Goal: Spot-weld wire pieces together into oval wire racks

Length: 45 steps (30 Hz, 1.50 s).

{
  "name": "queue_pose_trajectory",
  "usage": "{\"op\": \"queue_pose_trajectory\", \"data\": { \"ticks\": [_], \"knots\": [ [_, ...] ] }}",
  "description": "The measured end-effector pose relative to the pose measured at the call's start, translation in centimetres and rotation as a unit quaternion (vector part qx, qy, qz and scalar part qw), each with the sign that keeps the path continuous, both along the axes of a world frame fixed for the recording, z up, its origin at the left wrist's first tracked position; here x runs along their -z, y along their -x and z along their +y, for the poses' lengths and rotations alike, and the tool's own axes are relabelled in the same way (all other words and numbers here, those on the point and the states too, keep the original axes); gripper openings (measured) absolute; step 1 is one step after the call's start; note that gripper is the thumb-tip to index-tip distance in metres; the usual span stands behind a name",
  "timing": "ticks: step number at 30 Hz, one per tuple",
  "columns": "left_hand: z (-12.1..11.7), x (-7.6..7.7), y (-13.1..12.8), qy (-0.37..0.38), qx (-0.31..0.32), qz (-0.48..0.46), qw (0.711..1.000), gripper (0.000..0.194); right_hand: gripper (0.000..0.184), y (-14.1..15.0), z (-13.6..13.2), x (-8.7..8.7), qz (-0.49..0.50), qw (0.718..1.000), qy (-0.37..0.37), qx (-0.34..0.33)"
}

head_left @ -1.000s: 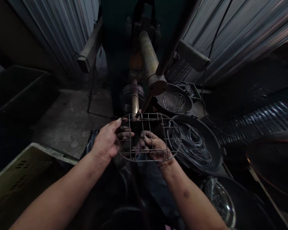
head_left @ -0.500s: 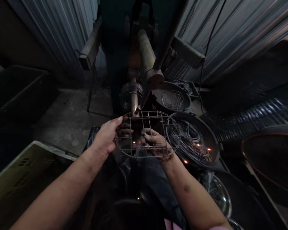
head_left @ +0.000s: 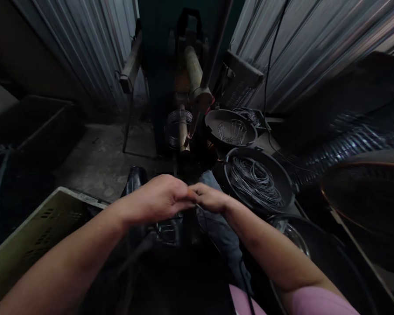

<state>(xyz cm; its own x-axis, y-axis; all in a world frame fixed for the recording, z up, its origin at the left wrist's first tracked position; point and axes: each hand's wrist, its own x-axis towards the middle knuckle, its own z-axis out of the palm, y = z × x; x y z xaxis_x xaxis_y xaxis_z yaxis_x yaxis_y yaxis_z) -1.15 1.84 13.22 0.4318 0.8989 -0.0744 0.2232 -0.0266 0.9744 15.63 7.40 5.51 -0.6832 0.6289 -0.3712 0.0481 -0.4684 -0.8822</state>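
Your largest thing is the machine (head_left: 194,72) at far centre, its thick cylinder reaching toward you. Next comes the yellowish crate (head_left: 52,218) at near left. On the right, the nearer basin (head_left: 228,168) holds a heap of loose wire loops (head_left: 256,181), and the farther basin (head_left: 213,124) holds a wire basket (head_left: 231,131) that looks assembled. A wire coil (head_left: 172,120) sits around the machine's lower rod (head_left: 184,135); you have no wire rack set at the end of that rod.

Your left hand (head_left: 164,199) and right hand (head_left: 212,198) meet at near centre, fingers drawn in narrow. A thin wire (head_left: 201,211) seems to run out by your right fingers, but whether either hand grips it I cannot tell. Just below your left hand lies a dim wire grid (head_left: 167,231); it may be the rack, though it is too dark and blurred to be sure.

Judging by this, a turn at the rods seems done and you are between steps. The loose loops suggest more wire is left to work; how many joins remain isn't shown.

Half a second ago you held an oval wire rack spread between both hands at the rod's end, with sparks flying. Now the sparks are gone, your hands have closed together, and your view has shifted.
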Motion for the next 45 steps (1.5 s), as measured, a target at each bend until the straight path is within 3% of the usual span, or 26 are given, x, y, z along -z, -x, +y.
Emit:
{"op": "queue_pose_trajectory", "data": {
  "ticks": [1,3,5,7,9,11,13,18,21,26,36,45],
  "knots": [
    [-0.2,0.6,0.7,0.016,-0.031,0.002,0.999,0.015,0.020,-0.8,0.2,-0.1,-0.004,0.999,-0.018,0.035],
    [-0.6,1.7,2.2,0.050,-0.158,-0.018,0.986,0.016,0.022,-3.3,0.6,-0.1,-0.012,0.990,-0.047,0.133],
    [-0.8,2.6,3.7,0.084,-0.290,-0.057,0.952,0.021,0.023,-6.2,0.3,0.1,-0.022,0.979,-0.043,0.196],
    [-0.8,3.3,4.7,0.103,-0.368,-0.110,0.918,0.025,0.022,-8.7,-0.8,0.8,-0.036,0.986,-0.003,0.162],
    [-0.6,4.0,5.3,0.101,-0.399,-0.165,0.896,0.028,0.021,-10.2,-2.2,1.9,-0.051,0.994,0.041,0.092],
    [-0.2,4.9,5.4,0.108,-0.417,-0.215,0.876,0.032,0.021,-10.4,-3.6,3.3,-0.067,0.995,0.074,0.030],
    [0.1,5.9,5.0,0.134,-0.430,-0.265,0.853,0.034,0.022,-9.5,-4.1,4.5,-0.068,0.993,0.099,0.020],
    [0.2,7.9,3.3,0.172,-0.435,-0.315,0.826,0.033,0.030,-4.9,-2.1,5.4,0.067,0.971,0.148,0.173],
    [0.0,8.4,2.6,0.163,-0.443,-0.317,0.822,0.034,0.029,-2.0,-0.2,5.0,0.163,0.966,0.139,0.144],
    [0.0,8.5,2.3,0.170,-0.437,-0.310,0.827,0.037,0.015,0.5,1.1,5.0,0.254,0.957,0.104,0.094],
    [2.9,8.4,2.2,0.185,-0.452,-0.237,0.840,0.034,0.006,0.9,2.5,3.1,0.208,0.964,0.081,0.146],
    [6.4,6.3,2.6,0.165,-0.449,-0.207,0.853,0.033,0.005,1.8,5.7,1.4,0.229,0.958,0.091,0.145]
  ]
}}
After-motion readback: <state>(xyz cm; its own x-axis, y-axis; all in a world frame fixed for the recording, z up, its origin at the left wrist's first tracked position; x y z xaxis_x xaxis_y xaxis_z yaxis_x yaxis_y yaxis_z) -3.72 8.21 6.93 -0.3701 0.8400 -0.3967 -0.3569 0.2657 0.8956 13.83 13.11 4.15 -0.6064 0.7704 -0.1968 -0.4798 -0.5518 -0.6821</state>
